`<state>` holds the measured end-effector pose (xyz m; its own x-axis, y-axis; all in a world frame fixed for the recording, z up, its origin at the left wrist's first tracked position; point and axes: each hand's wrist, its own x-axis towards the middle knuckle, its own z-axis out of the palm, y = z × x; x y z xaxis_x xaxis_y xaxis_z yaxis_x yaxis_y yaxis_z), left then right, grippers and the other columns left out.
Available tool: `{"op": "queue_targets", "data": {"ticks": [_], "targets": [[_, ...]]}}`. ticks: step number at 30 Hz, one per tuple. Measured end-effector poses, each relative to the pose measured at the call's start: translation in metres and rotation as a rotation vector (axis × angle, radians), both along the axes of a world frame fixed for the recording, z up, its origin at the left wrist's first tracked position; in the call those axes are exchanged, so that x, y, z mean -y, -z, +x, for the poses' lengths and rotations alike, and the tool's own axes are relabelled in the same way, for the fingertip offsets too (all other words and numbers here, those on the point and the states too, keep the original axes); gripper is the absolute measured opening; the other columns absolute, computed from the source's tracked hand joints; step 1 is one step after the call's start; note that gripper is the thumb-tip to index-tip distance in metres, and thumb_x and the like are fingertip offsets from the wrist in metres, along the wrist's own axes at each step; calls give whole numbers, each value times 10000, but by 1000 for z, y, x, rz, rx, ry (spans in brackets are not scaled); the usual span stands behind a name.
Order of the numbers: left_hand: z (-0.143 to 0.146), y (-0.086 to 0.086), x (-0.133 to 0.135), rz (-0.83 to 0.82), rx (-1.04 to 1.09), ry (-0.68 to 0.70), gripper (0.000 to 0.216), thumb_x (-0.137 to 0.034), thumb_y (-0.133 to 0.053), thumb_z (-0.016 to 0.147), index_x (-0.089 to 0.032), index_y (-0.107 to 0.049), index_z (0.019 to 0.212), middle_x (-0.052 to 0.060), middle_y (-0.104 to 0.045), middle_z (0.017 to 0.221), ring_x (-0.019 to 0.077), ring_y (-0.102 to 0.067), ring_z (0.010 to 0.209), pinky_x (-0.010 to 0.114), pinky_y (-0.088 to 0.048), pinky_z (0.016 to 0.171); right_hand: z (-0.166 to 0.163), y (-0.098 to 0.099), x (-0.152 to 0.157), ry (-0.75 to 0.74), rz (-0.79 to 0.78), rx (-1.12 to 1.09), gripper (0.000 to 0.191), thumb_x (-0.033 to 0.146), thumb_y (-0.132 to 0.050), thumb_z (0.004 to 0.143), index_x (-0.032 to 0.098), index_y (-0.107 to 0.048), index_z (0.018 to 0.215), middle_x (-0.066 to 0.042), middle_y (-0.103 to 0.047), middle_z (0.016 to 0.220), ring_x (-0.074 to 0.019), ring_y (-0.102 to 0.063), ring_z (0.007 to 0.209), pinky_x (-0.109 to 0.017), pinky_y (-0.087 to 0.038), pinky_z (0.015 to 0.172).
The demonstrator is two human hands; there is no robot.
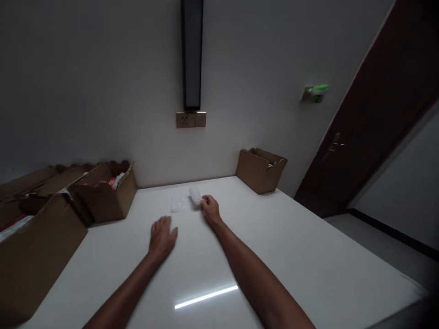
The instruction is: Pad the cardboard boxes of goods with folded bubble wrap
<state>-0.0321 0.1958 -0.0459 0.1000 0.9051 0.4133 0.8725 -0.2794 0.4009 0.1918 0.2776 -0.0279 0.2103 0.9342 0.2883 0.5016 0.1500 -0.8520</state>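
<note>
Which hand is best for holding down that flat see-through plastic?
Probably the left hand: it looks empty, fingers spread, close to the flat plastic. The right hand seems busy, pinching some blurry, whitish plastic.

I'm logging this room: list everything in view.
Table: one, white, centre
Left boxes: at least three, brown, table
Right box: one, brown, table corner
Contents: uncountable, red-white, left boxes
Flat packet: one, clear, table
Blurred item: one, whitish, beside packet
Back wall: one, grey, behind
Socket panel: one, gold, wall
Narrow panel: one, black, wall
Door: one, brown, right
Gadget: one, green-white, beside door
Floor: one, grey, right
Left hand: one, mid-table
Right hand: one, pinching item
</note>
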Motion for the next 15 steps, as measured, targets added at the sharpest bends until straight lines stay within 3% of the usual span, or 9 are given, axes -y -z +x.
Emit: {"op": "queue_targets", "data": {"ticks": [3,6,11,15], "targets": [[47,4,4,17,-23,83,516,-248,-484,886,-61,-473,1367,216,-567,1367,311,-487,1311,471,-330,1122,1,-3,14,-53,-1,75,275,369,-602,953,149,-641,1114,-41,-689,992,-157,-668,828,-346,-565,761],[69,4,5,24,-29,144,531,-242,-488,888,-56,-451,1384,217,-567,1365,317,-488,1308,484,-329,1122,13,-7,29,-31,14,165,205,339,-592,927,191,-689,1030,9,-708,778,-149,-667,718,-298,-530,734],[68,2,4,0,-33,176,445,-253,-523,880,-112,-540,1301,183,-576,1364,319,-482,1308,482,-318,1130,48,-17,28,110,47,300,270,246,-511,879,231,-705,1066,-33,-759,1000,-205,-677,953,-325,-442,920],[64,-1,4,-21,-38,191,320,-262,-549,876,-202,-621,1182,120,-586,1371,294,-470,1323,472,-308,1138,59,-13,16,185,41,364,330,232,-430,878,226,-697,1070,-46,-761,1006,-218,-674,916,-331,-454,859]]}}
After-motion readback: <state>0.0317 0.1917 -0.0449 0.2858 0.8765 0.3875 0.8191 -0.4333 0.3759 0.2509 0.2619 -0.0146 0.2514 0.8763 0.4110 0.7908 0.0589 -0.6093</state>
